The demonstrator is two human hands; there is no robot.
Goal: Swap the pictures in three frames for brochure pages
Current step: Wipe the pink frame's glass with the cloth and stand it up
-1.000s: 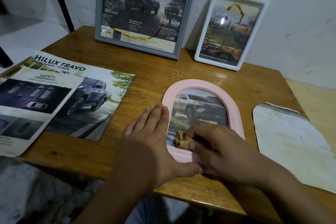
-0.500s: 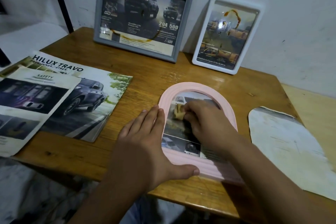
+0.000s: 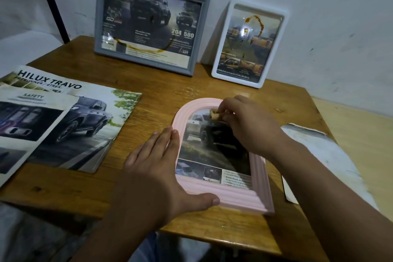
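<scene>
A pink arched frame point(image 3: 238, 195) lies flat on the wooden table point(image 3: 161, 95) with a brochure page of a pickup truck inside it. My left hand point(image 3: 155, 168) lies flat with straight fingers along the frame's left edge, thumb on its bottom rail. My right hand point(image 3: 244, 125) pinches a small tan wad point(image 3: 214, 114) against the glass near the top of the arch. A grey frame point(image 3: 148, 21) and a white frame point(image 3: 248, 42) lean on the wall behind, each holding a brochure page.
Brochure pages point(image 3: 63, 121) titled HILUX TRAVO and SAFETY are spread at the left of the table. A pale arch-shaped sheet point(image 3: 323, 155) lies face down at the right edge. A dark pole point(image 3: 53, 4) stands at the back left.
My right hand has slid the tan wad up the glass from the frame's bottom to the top of the arch. The left hand has stayed on the frame's left edge.
</scene>
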